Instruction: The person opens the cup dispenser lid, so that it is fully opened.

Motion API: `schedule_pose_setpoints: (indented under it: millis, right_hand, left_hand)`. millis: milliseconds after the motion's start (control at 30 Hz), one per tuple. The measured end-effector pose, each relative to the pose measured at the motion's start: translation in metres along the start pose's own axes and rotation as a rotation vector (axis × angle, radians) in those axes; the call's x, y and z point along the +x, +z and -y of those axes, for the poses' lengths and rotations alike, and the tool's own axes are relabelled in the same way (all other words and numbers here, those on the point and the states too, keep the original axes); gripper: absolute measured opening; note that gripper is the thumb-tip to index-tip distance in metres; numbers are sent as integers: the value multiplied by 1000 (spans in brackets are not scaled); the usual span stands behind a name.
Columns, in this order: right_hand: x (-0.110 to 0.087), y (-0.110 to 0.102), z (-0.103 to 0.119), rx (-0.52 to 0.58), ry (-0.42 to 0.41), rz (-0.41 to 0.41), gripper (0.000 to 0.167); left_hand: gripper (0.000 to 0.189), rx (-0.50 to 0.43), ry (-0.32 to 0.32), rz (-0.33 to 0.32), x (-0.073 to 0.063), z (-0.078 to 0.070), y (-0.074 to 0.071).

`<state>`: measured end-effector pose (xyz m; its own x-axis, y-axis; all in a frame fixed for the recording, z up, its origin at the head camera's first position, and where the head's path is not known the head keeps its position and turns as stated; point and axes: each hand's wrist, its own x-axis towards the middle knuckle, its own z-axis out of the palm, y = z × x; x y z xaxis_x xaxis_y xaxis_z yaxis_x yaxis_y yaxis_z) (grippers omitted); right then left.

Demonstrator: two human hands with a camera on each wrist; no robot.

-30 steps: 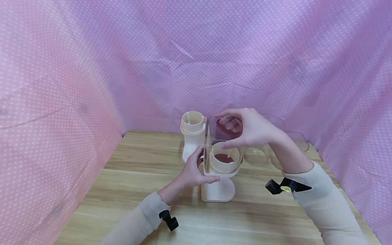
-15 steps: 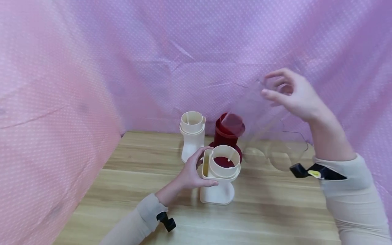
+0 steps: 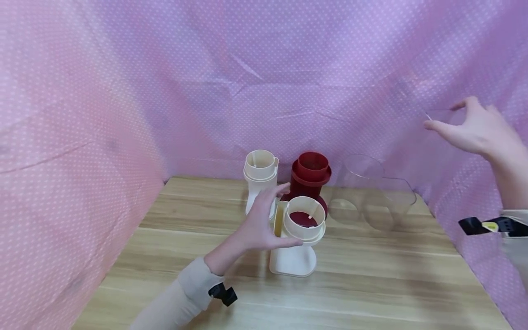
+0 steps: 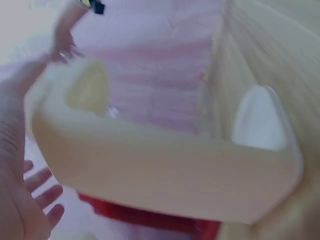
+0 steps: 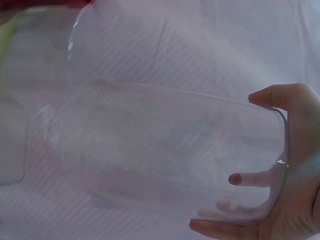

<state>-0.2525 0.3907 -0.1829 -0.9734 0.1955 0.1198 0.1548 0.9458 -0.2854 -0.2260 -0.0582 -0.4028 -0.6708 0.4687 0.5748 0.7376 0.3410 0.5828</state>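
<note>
A cream plastic stand [image 3: 294, 261] with a ring-shaped top and flat foot stands at the table's middle. My left hand [image 3: 257, 224] is beside its upper part, thumb in front and fingers spread. In the left wrist view, the fingers [image 4: 45, 197] of that hand extend apart from the stand's cream back [image 4: 165, 170]. Off to the right, my right hand [image 3: 480, 126] is raised and grips a clear container [image 5: 175, 150] by one end, thumb and fingers round its rim. That container is barely visible in the head view.
Behind stand another cream stand [image 3: 261, 172] and a dark red one [image 3: 311, 176]. Transparent containers [image 3: 377, 206] stand right of them, hard to make out. The wooden table [image 3: 185, 256] meets polka-dot cloth [image 3: 198, 91] at the back and sides.
My right hand has lifted the clear container up off the front cream stand and carried it far to the right. My left hand has loosened from that stand, its fingers spreading wider.
</note>
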Motion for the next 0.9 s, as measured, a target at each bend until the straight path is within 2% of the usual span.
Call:
schedule_pose_setpoints:
  millis: [133,300,400,467,567,800,900]
  right_hand:
    - [2,6,-23,-62,41,-10,115]
    - [4,17,-41,-91,84,-38,117]
    - [3,23,-49,-111,103,-37,121]
    - [4,27,-55,-128,117,-32,123]
    - [5,35,-64,-129,126,-32,123]
    - [9,59,-83,-116,129,-11,123]
    - [10,66,-89,-110,127,-5,123]
  left_hand:
    - [116,100,19,13,11,-22,0]
    - [104,159,-5,30,19,-35,4]
    - [95,155,-42,39,20,-36,4]
    - [91,143,-44,55,21,-36,2]
    - [86,113,-3,95,23,-31,-4]
    - [84,45,144,213,22,-21,-26]
    - [88,70,125,214,18,-27,-29]
